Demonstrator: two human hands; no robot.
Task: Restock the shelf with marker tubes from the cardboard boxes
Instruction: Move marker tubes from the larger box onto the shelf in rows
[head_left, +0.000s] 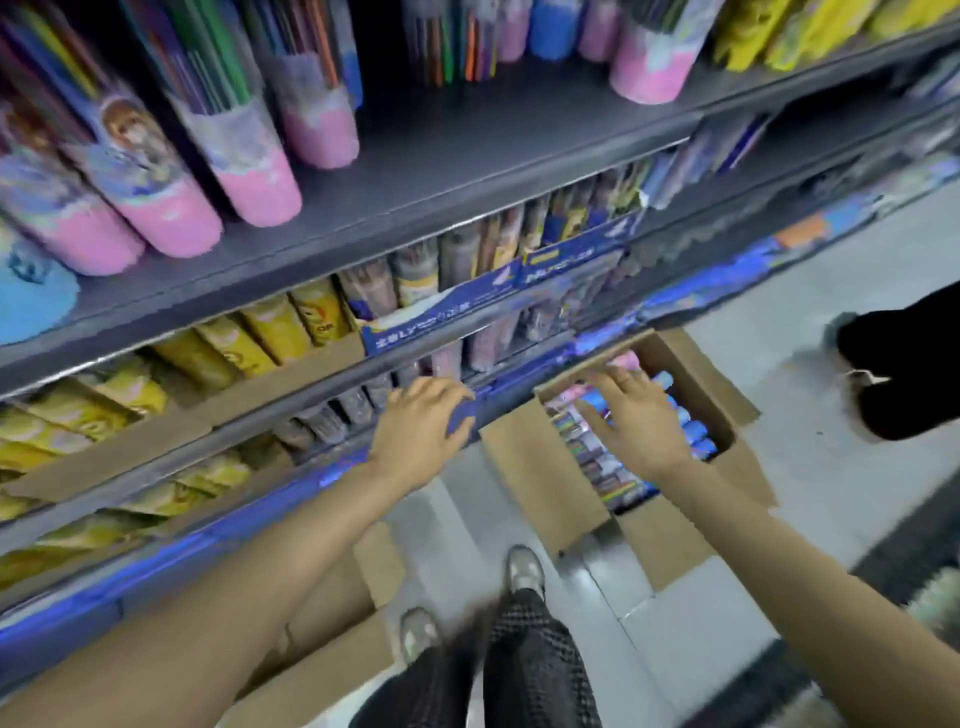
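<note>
Head view, as I see it: my left hand (421, 421) curls its fingers around a blue marker tube (461, 415) at the edge of the lower shelf (332, 395). My right hand (636, 415), fingers spread and relaxed, rests on the marker tubes (691, 431) packed in the open cardboard box (524, 462) on the floor (810, 467), gripping none.

light: dim, even | blur: heavy motion smear | edges: wide-angle bending | shelf labels (441, 319) probably unreadable
</note>
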